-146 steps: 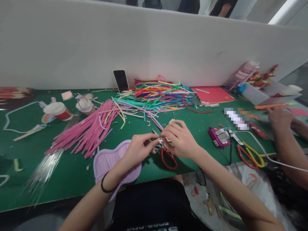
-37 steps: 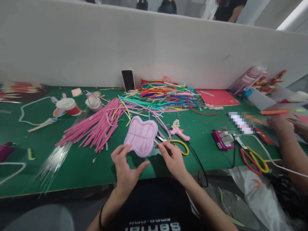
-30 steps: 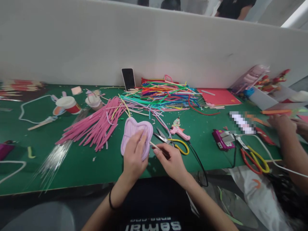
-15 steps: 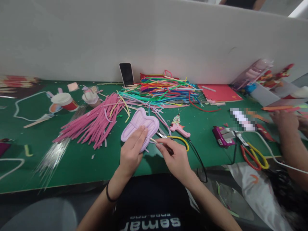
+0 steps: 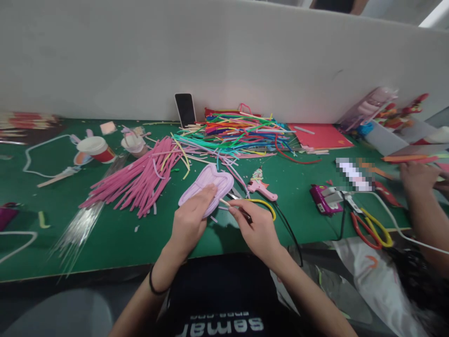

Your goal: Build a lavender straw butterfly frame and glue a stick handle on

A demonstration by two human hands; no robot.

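My left hand [image 5: 191, 213] is closed on a lilac pipe-cleaner piece [image 5: 212, 177] with a rounded, lobed outline and a raised rim. Its fingers lie across the face, and the underside is hidden. My right hand [image 5: 255, 222] pinches a thin pale stick [image 5: 224, 202] between thumb and fingertips. The stick's tip meets the right edge of the lilac piece. Scissors with yellow handles [image 5: 262, 202] lie on the table, partly behind my right hand. Beyond them rests a pink glue gun [image 5: 263, 189] with a black cord.
Pink pipe cleaners [image 5: 140, 175] fan out at left, over clear thin strands [image 5: 79, 229]. A multicoloured pipe-cleaner heap [image 5: 238, 133] and a phone [image 5: 185, 110] stand by the partition. Paper cups [image 5: 97, 149] are at left. Red-and-yellow-handled pliers [image 5: 372, 229] and a co-worker's hand [image 5: 419, 180] are at right.
The lilac piece has tipped and dropped slightly toward me, with my left hand shifting along. My right hand still pinches the stick at the piece's edge.
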